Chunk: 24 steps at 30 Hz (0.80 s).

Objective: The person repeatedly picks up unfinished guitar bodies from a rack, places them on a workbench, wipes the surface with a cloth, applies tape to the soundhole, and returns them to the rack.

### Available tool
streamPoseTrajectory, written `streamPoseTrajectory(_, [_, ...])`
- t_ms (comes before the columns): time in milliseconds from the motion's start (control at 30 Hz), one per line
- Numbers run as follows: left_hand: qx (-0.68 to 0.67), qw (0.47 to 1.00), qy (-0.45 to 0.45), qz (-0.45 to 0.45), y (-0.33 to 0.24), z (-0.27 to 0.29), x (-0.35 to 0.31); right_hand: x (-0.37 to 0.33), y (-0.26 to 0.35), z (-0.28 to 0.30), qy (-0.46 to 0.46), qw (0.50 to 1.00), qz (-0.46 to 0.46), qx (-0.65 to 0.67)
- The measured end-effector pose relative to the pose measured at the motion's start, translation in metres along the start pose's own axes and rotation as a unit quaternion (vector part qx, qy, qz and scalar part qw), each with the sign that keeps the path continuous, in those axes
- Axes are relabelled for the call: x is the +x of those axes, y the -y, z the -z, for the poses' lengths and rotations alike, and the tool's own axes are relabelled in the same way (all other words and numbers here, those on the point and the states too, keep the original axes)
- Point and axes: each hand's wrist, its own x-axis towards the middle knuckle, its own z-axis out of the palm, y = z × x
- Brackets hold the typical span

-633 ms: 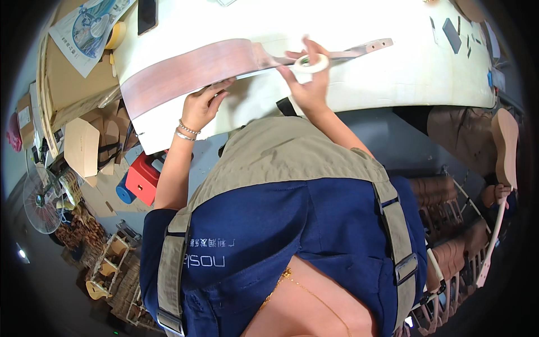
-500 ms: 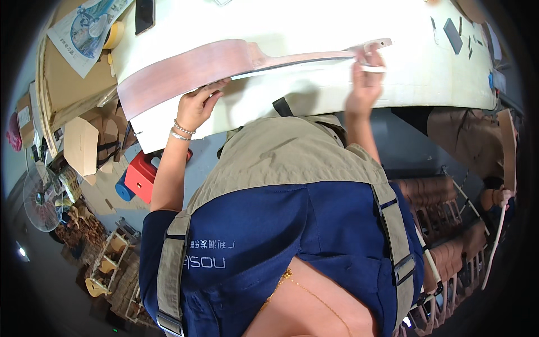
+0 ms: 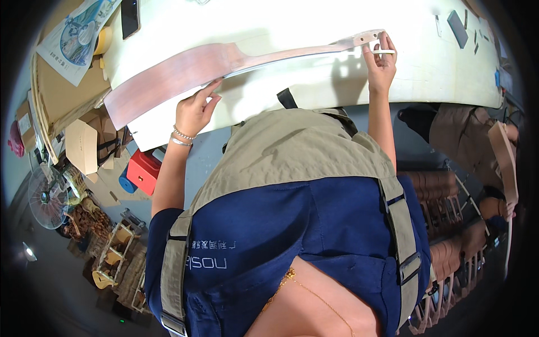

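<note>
An unfinished, pinkish-brown wooden guitar (image 3: 168,76) lies on its side across the white worktable (image 3: 252,104), its neck pointing right. My left hand (image 3: 193,109) is at the near edge of the body, by the neck joint. Its index finger is stretched out against that edge, and the thumb stands apart. At the far end of the neck, my right hand (image 3: 382,70) has its thumb and fingertips at the headstock (image 3: 368,38), where small holes show. A short white stick (image 3: 384,51) sits between the fingers of that hand.
A dark phone (image 3: 130,18) lies at the table's far left, near cardboard and a printed sheet (image 3: 76,39). A dark flat block (image 3: 457,29) lies at the far right. A red stool-like thing (image 3: 144,171) stands below on the left. At right, another person (image 3: 466,132) holds a wooden piece.
My right hand has slid right along the neck to the headstock end. The headstock has turned so its holes show more. My left hand stays by the body, its index finger straighter.
</note>
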Motion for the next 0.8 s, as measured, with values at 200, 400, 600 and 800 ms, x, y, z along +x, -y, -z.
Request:
streamPoseTrajectory(200, [0.084,0.994,-0.017,-0.074,-0.017,-0.016,0.016,0.000,-0.001,-0.002,-0.001,1.000,0.014,0.004])
streamPoseTrajectory(400, [0.134,0.988,0.044,-0.058,-0.027,-0.020,0.017,0.004,-0.007,-0.001,-0.001,1.000,0.018,0.014])
streamPoseTrajectory(600, [0.170,0.981,0.066,-0.061,-0.036,-0.029,0.024,0.003,-0.006,-0.002,-0.010,0.999,0.023,0.021])
streamPoseTrajectory(800, [0.170,0.977,0.065,-0.108,-0.055,-0.039,0.046,0.002,-0.002,-0.005,-0.024,0.999,0.041,0.027])
